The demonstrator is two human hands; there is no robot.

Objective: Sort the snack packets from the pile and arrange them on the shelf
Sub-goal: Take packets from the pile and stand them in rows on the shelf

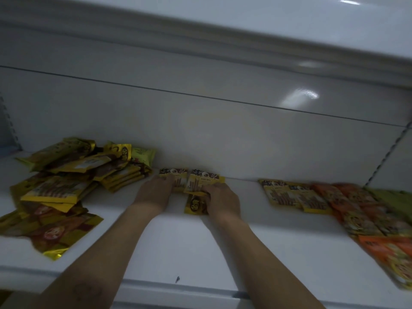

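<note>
A loose pile of yellow and gold snack packets (66, 186) lies on the left of the white shelf (174, 237). Two yellow packets stand against the back wall in the middle. My left hand (156, 191) rests on the left packet (174, 175), fingers over its lower part. My right hand (219, 199) grips the right packet (205, 178), fingers curled at its lower edge, with another yellow packet (195, 206) lying flat beside the hand. The frame is blurred, so finger detail is poor.
Sorted rows lie at the right: yellow packets (289, 195), orange packets (356, 208) and a green packet (394, 201). Bare shelf surface shows between the middle packets and the right rows. A shelf overhangs above; the front lip (178, 288) runs below my forearms.
</note>
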